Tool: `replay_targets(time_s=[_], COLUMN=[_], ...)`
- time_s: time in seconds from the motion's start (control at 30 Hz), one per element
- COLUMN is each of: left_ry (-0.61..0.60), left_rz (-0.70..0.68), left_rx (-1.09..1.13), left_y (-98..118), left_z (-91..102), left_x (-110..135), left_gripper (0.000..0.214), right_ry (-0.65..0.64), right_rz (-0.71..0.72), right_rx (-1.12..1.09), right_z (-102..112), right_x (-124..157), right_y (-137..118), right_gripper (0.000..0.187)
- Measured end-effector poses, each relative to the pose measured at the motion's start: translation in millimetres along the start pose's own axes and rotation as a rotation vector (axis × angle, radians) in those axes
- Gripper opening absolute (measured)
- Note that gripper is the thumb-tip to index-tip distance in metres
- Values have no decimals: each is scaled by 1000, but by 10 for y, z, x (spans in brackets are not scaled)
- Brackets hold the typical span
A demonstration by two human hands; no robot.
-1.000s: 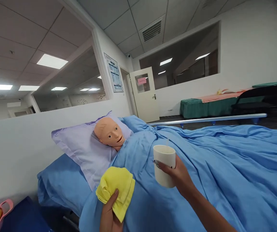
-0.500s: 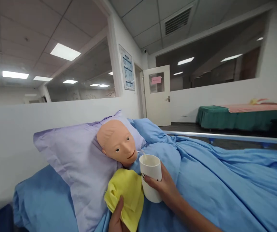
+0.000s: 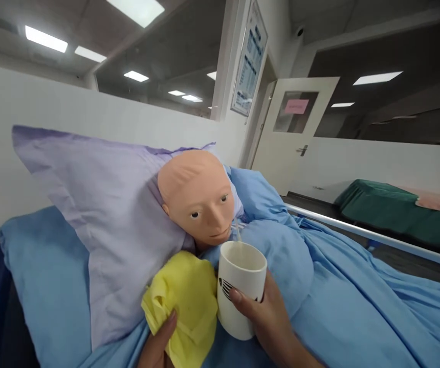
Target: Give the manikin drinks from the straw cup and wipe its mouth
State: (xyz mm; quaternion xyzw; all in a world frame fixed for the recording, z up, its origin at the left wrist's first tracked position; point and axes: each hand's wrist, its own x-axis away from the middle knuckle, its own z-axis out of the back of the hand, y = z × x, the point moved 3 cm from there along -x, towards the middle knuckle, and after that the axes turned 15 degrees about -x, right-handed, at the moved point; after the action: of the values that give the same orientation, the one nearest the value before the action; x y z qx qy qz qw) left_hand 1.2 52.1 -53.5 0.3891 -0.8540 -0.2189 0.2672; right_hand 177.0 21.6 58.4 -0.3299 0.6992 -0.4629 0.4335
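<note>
My right hand (image 3: 268,312) is wrapped round a white cup (image 3: 239,296) with black markings, held nearly upright above the blue bedding. A thin, pale straw (image 3: 238,230) sticks out of the cup's mouth, close to the mannequin's mouth. In my left hand (image 3: 158,340) is a yellow cloth (image 3: 187,301), bunched under the mannequin's chin, with the thumb on top and the other fingers mostly hidden. The mannequin head (image 3: 199,191) rests on a lilac pillow (image 3: 116,204), turned towards the cup.
Blue bedding (image 3: 343,301) covers the mannequin's body. A metal bed rail (image 3: 377,235) runs along the far side. Beyond it are another bed with a green cover (image 3: 381,214) and an open door (image 3: 281,153). A white wall (image 3: 128,120) stands behind the pillow.
My view has tilted down and moved closer to the mannequin. Both hands keep hold of the cloth and the cup, which stay near the mannequin's chin.
</note>
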Motion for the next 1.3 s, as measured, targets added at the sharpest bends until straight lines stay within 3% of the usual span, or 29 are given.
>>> replay_targets(time_s=[0.13, 0.23, 0.47, 0.83, 1.3], left_ry=[182, 258, 315, 301, 279], left_rz=[-32, -103, -190, -277, -282], left_rx=[91, 67, -33, -100, -116], left_y=[88, 164, 167, 111, 78], left_z=[-330, -456, -440, -431, -405], left_x=[207, 301, 405, 430, 431], left_gripper=[60, 59, 58, 55, 53], right_ry=[-76, -93, -171, -305, -294], right_rz=[55, 81, -10, -130, -129], right_rx=[18, 1, -111, -265, -304], right_z=[43, 81, 65, 72, 79], right_x=[54, 82, 88, 71, 50], right_y=[47, 37, -15, 18, 48], right_gripper=[58, 58, 57, 54, 58])
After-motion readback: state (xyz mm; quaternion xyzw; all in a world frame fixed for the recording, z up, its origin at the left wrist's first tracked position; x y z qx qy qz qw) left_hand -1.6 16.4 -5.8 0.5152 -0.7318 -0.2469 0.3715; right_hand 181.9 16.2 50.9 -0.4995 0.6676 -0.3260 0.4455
